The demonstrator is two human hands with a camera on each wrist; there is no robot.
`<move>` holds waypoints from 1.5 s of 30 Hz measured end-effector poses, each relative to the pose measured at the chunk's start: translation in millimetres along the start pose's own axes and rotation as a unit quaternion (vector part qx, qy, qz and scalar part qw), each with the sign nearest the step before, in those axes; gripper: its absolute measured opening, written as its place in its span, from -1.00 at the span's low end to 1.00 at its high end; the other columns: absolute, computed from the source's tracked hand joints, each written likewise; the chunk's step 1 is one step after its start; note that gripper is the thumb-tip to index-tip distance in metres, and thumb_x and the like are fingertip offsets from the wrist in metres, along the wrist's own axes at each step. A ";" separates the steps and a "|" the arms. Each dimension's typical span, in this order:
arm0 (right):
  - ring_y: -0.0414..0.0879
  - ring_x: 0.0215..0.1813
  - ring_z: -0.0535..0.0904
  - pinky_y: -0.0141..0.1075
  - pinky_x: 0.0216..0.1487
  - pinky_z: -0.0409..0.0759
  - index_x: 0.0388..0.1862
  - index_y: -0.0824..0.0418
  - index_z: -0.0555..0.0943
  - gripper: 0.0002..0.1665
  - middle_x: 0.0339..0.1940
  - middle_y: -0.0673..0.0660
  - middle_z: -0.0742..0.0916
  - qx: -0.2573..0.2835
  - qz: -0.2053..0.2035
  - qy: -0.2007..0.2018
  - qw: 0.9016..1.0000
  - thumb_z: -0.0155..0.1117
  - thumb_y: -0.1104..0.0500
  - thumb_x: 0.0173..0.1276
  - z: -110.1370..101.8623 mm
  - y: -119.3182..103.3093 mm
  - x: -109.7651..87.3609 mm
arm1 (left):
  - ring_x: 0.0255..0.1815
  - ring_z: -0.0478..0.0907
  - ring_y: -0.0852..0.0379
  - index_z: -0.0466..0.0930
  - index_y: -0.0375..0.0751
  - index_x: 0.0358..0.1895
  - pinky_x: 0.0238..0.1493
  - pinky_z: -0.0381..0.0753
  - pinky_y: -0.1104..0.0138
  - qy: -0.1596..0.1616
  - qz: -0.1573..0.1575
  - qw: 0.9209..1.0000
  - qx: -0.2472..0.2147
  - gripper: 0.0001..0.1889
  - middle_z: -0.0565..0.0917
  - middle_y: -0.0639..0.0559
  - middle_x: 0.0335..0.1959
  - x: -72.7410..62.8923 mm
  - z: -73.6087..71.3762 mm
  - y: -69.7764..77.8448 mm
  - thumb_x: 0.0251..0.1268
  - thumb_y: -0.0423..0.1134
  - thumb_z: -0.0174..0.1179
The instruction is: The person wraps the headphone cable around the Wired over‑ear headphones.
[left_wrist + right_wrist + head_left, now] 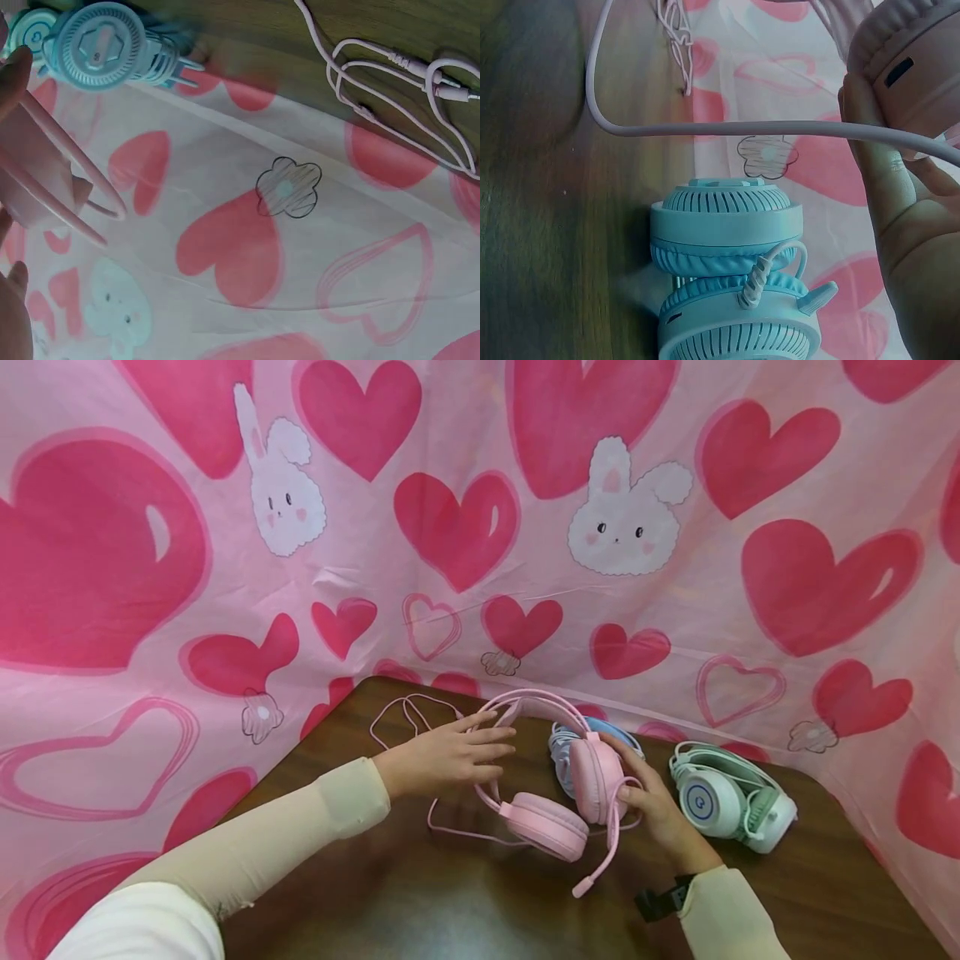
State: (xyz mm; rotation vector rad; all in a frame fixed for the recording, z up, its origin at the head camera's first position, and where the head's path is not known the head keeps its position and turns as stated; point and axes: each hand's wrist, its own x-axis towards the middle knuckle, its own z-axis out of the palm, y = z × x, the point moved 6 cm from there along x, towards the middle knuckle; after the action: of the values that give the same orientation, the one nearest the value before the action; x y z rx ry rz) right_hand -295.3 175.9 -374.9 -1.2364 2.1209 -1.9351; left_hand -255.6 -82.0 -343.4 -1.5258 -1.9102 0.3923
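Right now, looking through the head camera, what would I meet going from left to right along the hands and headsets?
Left hand, pink headset, right hand, green headset.

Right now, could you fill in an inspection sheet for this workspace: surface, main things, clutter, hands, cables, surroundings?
Surface: brown wood-look table; no spills seen.
Main things: pink over-ear headset with a boom microphone, held up.
Clutter: light-blue headset behind it; mint-green and white headset to the right.
Hands: right hand holds one pink earcup; left hand has its fingers extended by the headband, contact unclear.
Cables: thin pink cable lies loose; its plugs look unconnected.
Surroundings: pink sheet with red hearts and white rabbits; other people: nothing seen.
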 end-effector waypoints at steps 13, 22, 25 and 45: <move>-0.03 0.40 0.18 -0.23 0.23 0.43 0.58 0.16 -0.03 -0.22 0.54 0.12 0.11 0.072 0.010 -0.071 0.995 -0.12 -0.05 0.50 2.8 1.6 -0.4 | -0.15 0.59 0.11 0.49 -0.13 -0.30 0.24 0.39 0.25 -0.023 0.035 0.999 0.006 -0.92 0.62 0.07 -0.31 4.5 -17.4 22.5 0.34 -0.26 0.19; -0.15 -0.19 0.57 -0.22 -0.41 0.63 0.57 0.10 0.06 -0.33 0.16 0.09 0.51 -0.012 0.074 -0.058 0.996 -0.13 -0.02 0.57 -15.1 2.8 -8.8 | -0.33 0.52 0.12 0.40 -0.15 -0.35 0.10 0.49 0.25 -0.001 0.015 0.999 0.042 -0.85 0.53 0.10 -0.45 -7.5 -20.4 20.2 0.20 -0.38 0.22; -0.15 -0.55 0.41 -0.20 -0.69 0.42 0.41 0.24 0.27 -0.49 -0.15 0.12 0.55 -0.043 0.083 -0.052 0.994 -0.02 0.21 0.53 -25.7 -7.0 -11.4 | -0.31 0.54 0.11 0.40 -0.17 -0.34 0.15 0.48 0.22 0.013 0.012 0.999 0.041 -0.88 0.53 0.08 -0.44 -12.8 -22.9 17.1 0.24 -0.39 0.16; 0.06 -0.60 0.23 -0.19 -0.59 0.37 -0.32 0.30 0.55 -0.78 -0.63 0.14 0.36 -0.063 0.031 -0.067 0.995 -0.03 0.44 0.46 -32.0 -56.1 11.4 | -0.21 0.54 0.10 0.40 -0.16 -0.34 0.31 0.32 0.18 0.032 0.043 0.998 0.042 -0.84 0.54 0.05 -0.37 -23.4 -28.4 15.6 0.41 -0.39 -0.14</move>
State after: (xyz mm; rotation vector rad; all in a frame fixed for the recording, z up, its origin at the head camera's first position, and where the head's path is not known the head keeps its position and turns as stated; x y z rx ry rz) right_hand -289.5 200.9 -314.4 -1.2641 2.2131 -1.6675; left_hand -222.9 -104.5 -338.7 -1.5493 -1.7623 0.4517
